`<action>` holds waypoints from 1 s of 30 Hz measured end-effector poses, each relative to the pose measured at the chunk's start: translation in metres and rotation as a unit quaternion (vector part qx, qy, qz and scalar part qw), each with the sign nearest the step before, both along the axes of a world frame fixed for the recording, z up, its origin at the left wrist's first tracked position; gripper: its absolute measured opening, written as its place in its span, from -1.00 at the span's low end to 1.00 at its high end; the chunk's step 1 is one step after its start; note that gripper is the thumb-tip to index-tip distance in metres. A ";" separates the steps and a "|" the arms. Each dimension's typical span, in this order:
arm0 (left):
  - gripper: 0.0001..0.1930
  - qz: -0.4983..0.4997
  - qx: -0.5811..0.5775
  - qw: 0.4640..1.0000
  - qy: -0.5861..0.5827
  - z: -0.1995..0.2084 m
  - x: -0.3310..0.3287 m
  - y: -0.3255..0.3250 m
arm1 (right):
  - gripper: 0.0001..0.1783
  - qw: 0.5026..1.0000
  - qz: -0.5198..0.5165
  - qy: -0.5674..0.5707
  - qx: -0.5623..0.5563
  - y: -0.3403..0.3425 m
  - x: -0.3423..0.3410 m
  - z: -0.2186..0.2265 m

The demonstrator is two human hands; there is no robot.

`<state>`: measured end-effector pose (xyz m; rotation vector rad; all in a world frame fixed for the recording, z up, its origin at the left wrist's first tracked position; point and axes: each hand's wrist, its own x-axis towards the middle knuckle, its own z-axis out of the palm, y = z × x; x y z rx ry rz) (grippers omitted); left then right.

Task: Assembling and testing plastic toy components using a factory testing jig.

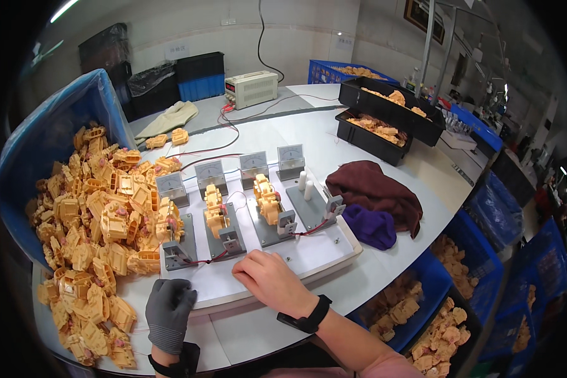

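Left hand [169,310], grey-knit-gloved, and bare right hand [271,278] curl, grasp unclear, at smooth white board [211,277].

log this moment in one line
left hand: gloved, beside white board; right hand: bare, at its front edge; three grey plates: yellow parts; fourth: white pegs

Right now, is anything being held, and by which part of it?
Nothing shows held in the left hand or right hand; something small could be hidden.

Wall sign [177,51], meter dials [254,161]: txt prob. illegible.
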<state>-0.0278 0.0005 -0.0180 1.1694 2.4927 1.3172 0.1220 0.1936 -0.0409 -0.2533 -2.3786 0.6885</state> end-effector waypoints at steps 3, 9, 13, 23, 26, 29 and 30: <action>-0.83 0.002 -0.006 1.000 0.012 0.001 0.000 -0.001 | -0.91 1.000 -0.002 -0.005 -0.016 -0.002 0.001 0.001; -0.81 -0.009 -0.010 0.999 0.039 0.001 0.001 -0.002 | -0.91 1.000 -0.005 0.016 -0.022 -0.001 0.003 0.000; -0.79 -0.026 -0.007 0.999 0.035 0.001 -0.001 -0.002 | -0.92 0.999 0.009 0.043 -0.025 0.002 0.003 0.002; -0.74 -0.030 -0.028 0.998 0.057 -0.009 -0.016 -0.001 | -0.88 0.998 0.030 0.028 -0.054 0.006 -0.001 0.000; -0.73 -0.029 -0.058 0.997 0.038 -0.009 -0.017 0.001 | -0.87 0.998 0.033 0.012 -0.047 0.009 0.000 -0.002; -0.73 -0.032 -0.069 0.996 0.040 -0.008 -0.017 -0.001 | -0.86 0.998 0.040 0.012 -0.041 0.010 -0.002 -0.004; -0.73 -0.031 -0.071 0.996 0.040 -0.008 -0.016 -0.001 | -0.85 0.998 0.038 0.010 -0.041 0.010 -0.001 -0.002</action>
